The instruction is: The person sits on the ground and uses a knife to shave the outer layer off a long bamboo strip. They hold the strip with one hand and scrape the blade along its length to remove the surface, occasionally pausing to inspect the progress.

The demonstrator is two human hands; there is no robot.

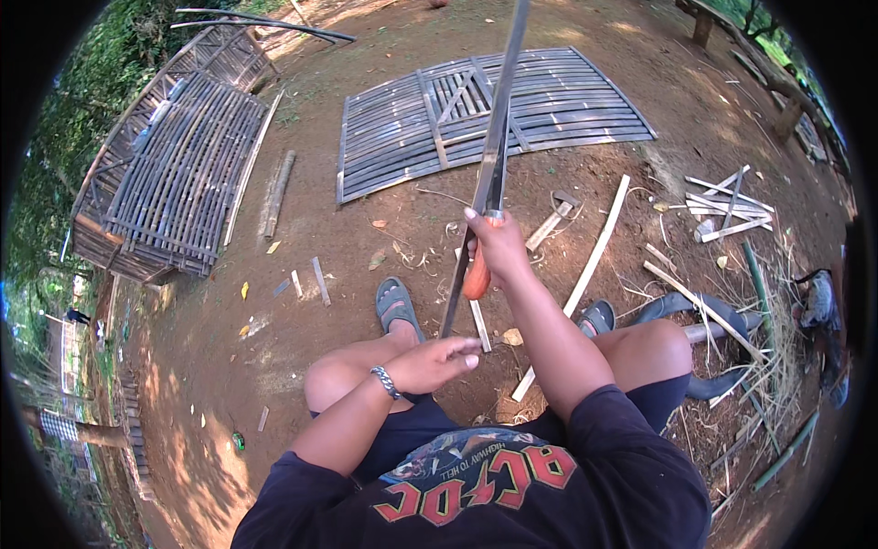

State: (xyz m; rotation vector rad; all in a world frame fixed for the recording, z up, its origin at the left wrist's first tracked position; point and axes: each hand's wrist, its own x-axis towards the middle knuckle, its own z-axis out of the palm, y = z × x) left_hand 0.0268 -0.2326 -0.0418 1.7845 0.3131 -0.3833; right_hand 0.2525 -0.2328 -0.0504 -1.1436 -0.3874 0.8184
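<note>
My right hand is closed around the orange-brown handle of a knife, its dark blade pointing away from me. A long, narrow bamboo strip lies along the blade, pressed by the same hand's thumb. It runs from the top of the view down between my knees. Close to its lower end, my left hand has its fingers stretched out, slightly blurred; it does not grip the strip. A metal bracelet circles my left wrist. Whether the left fingertips touch the strip is hard to tell.
Beyond my feet lies a slatted bamboo panel. A bamboo bench stands at the far left. A hatchet-like tool and a pale bamboo strip lie on the dirt. More cut strips and shavings are at right.
</note>
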